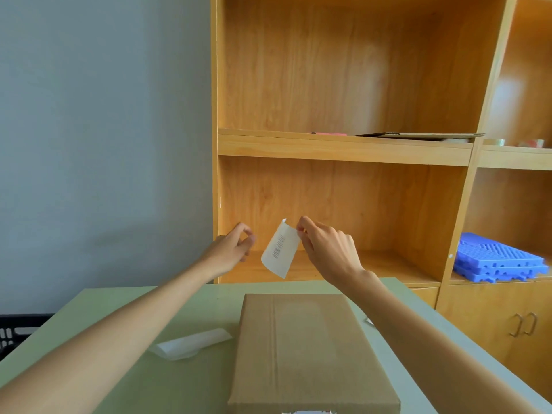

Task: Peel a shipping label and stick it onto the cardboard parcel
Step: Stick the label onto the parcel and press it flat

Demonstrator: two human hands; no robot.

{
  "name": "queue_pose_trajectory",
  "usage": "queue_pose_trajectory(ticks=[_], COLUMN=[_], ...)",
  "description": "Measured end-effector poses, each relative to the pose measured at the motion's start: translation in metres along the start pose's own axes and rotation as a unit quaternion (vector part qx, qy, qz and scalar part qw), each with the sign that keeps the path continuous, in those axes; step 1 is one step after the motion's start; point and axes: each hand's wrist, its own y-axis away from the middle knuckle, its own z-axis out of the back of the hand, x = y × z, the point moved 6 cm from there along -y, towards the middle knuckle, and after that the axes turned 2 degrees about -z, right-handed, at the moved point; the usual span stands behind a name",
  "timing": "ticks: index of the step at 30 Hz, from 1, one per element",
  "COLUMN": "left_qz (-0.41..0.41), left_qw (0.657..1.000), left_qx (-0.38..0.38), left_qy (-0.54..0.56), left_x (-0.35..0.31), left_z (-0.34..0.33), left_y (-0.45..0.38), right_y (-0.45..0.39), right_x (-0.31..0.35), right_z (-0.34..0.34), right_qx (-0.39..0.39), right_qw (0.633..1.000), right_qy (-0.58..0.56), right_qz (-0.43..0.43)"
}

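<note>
A flat brown cardboard parcel (304,351) lies on the pale green table (185,380), taped along its length. Above the table's far edge my right hand (325,246) pinches the top corner of a white shipping label (280,249) with a barcode; the label hangs down, slightly curled. My left hand (236,246) is raised just left of the label, thumb and forefinger pinched together with nothing visibly between them and not touching the label. A white backing strip (194,343) lies on the table left of the parcel.
A wooden shelf unit (343,144) stands behind the table, with flat cardboard (418,135) on one shelf, tape rolls (516,142) and blue foam trays (501,261) at right. A black crate (15,330) sits low left. A small white scrap (369,320) lies right of the parcel.
</note>
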Motion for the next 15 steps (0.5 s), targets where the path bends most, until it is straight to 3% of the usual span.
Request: queue_pose_trajectory(ticks=[8,15], left_qz=[-0.017,0.095], left_qw=[0.996,0.943], left_qx=[0.001,-0.008], left_qy=[0.084,0.319], left_x=[-0.034,-0.049], left_z=[-0.017,-0.025], left_y=[-0.01,-0.013], right_y=[0.003,0.012], right_x=[-0.001,-0.002], right_z=[0.017,0.017], right_qx=[-0.005,0.048], right_qw=[0.999,0.989], right_qy=[0.003,-0.004], right_qz=[0.05,0.141])
